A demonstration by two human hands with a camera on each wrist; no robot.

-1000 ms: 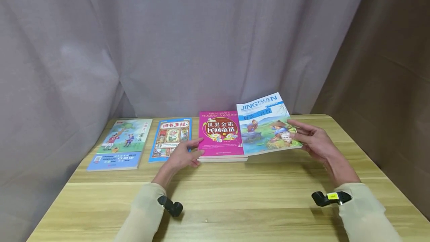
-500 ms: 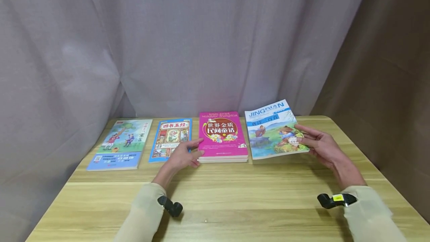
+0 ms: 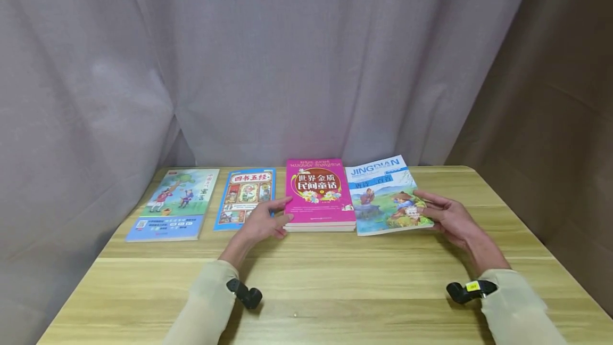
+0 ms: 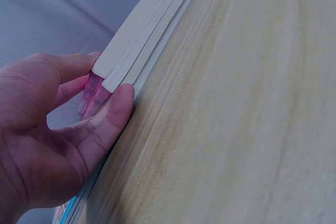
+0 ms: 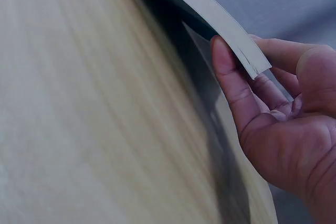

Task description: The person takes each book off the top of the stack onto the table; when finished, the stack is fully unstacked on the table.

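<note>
Right in the middle of it all sits the pink book (image 3: pixel 320 191), flat on top of a stack, a second pink spine showing just beneath it in the left wrist view. On its left side, the left hand (image 3: pixel 261 222) holds the near corner of that stack, digits bent around the spine and the front edge; how firmly, I cannot tell.

Over to the pink book's right, here is the JINGDIAN book (image 3: pixel 385 196), blue and white, turned slightly askew and just beside it; whether the two touch, I cannot tell. The right hand (image 3: pixel 452 220) pinches its right-hand edge, one digit on the cover, others underneath. The right wrist view catches that edge curving and raised off the table (image 3: pixel 335 281), a dark gap below. So the hands are apart, on opposite sides of the pink book!

Left of the pink book, past the left hand, lies the blue-bordered book (image 3: pixel 245 198), and farther left again the green-and-blue book (image 3: pixel 173 205), both flat and face up. Behind the pink book hangs a grey curtain (image 3: pixel 287 68), and in front of it, pale sleeves (image 3: pixel 201 300) reach in, a black device (image 3: pixel 245 294) at each wrist.
</note>
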